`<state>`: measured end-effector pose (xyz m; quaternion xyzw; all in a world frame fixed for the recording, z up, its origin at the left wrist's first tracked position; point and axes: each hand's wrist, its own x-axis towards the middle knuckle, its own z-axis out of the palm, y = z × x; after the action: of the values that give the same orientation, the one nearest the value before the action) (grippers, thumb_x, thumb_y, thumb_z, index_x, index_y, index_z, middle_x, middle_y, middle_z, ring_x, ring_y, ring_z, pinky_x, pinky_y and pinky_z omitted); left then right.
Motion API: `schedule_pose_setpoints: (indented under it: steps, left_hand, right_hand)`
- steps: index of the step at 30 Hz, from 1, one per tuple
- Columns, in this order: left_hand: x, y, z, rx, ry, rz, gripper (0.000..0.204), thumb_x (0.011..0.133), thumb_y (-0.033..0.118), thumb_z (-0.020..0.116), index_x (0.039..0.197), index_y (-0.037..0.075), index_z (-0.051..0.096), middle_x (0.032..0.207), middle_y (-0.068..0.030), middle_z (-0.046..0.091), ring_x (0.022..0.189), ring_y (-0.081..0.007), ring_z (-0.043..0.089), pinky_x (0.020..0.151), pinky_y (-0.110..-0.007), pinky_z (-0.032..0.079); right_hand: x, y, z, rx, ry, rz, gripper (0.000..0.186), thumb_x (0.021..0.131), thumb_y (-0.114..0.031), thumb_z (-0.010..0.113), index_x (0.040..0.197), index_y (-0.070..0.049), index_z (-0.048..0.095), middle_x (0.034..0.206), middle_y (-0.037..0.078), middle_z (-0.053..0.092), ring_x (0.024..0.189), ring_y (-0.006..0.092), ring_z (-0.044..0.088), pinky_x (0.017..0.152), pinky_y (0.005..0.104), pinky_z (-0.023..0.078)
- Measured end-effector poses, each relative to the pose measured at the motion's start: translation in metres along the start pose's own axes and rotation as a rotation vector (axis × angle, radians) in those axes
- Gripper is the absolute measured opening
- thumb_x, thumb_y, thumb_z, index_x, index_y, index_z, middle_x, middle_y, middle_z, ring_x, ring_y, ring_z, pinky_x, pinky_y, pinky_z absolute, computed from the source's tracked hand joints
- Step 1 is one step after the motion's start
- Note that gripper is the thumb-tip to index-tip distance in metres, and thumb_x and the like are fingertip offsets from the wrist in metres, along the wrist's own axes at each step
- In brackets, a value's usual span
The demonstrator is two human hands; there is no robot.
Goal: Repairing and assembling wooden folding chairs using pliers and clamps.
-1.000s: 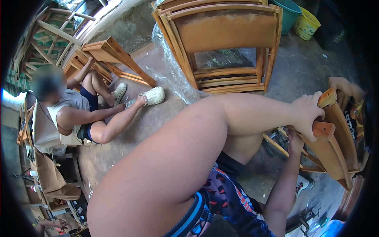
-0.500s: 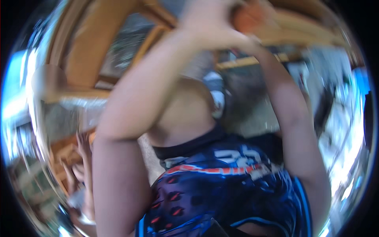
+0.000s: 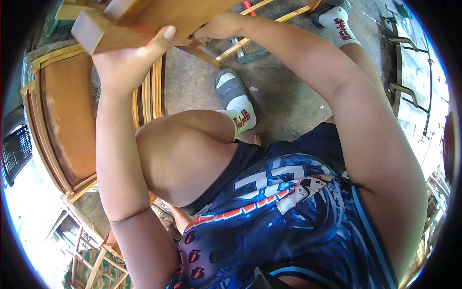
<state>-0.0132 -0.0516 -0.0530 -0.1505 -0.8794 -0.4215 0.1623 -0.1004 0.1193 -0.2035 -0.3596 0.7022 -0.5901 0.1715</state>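
A brown wooden furniture piece [image 3: 159, 24] with a flat panel and thick block-like ends is raised at the top of the head view. My left hand [image 3: 127, 65] grips its near edge, the thumb lying along the wood and the other fingers hidden behind it. At the panel's lower right edge, my right hand [image 3: 221, 26] is closed with its fingers bent against the wood. The fingertips there are partly hidden.
A wooden frame with a brown panel [image 3: 67, 115] stands left of my leg. Light wooden slats [image 3: 264, 31] lie ahead on the concrete floor [image 3: 187, 91]. Metal clamps [image 3: 405, 94] line the right side. A black plastic crate [image 3: 17, 151] is at far left.
My hands were close together around a blurred orange-red thing. Now they are farther left and apart, on the wooden piece. The head view has shifted and become sharp.
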Motion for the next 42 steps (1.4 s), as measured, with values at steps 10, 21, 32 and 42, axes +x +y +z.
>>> schedule_pose_setpoints:
  steps: [10, 21, 32, 42]
  left_hand:
    - [0.009, 0.005, -0.011, -0.015, -0.058, -0.08, 0.063, 0.076, 0.017, 0.078, 0.128, -0.003, 0.049, 0.12, -0.014, 0.059, 0.111, -0.0238, 0.057, 0.097, -0.04, 0.045]
    - [0.03, -0.001, -0.009, -0.077, 0.003, 0.045, 0.069, 0.074, 0.02, 0.078, 0.131, -0.004, 0.046, 0.123, -0.0145, 0.057, 0.112, -0.0251, 0.057, 0.1, -0.04, 0.044]
    - [0.031, 0.003, 0.005, -0.133, 0.051, -0.041, 0.081, 0.073, 0.027, 0.082, 0.134, -0.006, 0.039, 0.122, -0.0187, 0.055, 0.113, -0.0268, 0.055, 0.098, -0.042, 0.046]
    - [0.028, 0.024, 0.006, -0.152, 0.199, -0.088, 0.104, 0.074, 0.001, 0.078, 0.151, 0.008, 0.008, 0.145, -0.0192, 0.027, 0.13, -0.03, 0.04, 0.105, -0.043, 0.041]
  right_hand:
    - [0.011, -0.022, -0.003, 0.417, -0.072, 0.481, 0.022, 0.095, -0.025, 0.056, 0.093, -0.005, 0.066, 0.064, 0.001, 0.056, 0.057, 0.0084, 0.052, 0.053, 0.0237, 0.048]
    - [0.005, 0.007, 0.014, 0.015, 0.13, 0.195, 0.021, 0.089, -0.017, 0.054, 0.1, -0.014, 0.072, 0.087, 0.01, 0.071, 0.07, 0.0209, 0.068, 0.066, 0.0369, 0.053]
    - [-0.02, 0.043, 0.024, -0.083, 0.243, 0.14, 0.04, 0.087, -0.037, 0.06, 0.116, -0.009, 0.063, 0.103, 0.022, 0.067, 0.093, 0.0354, 0.066, 0.083, 0.0434, 0.051]
    - [-0.223, -0.018, -0.02, -0.368, -0.105, 0.486, 0.044, 0.085, -0.033, 0.069, 0.116, -0.001, 0.062, 0.103, 0.018, 0.069, 0.095, 0.0294, 0.067, 0.085, 0.0377, 0.052]
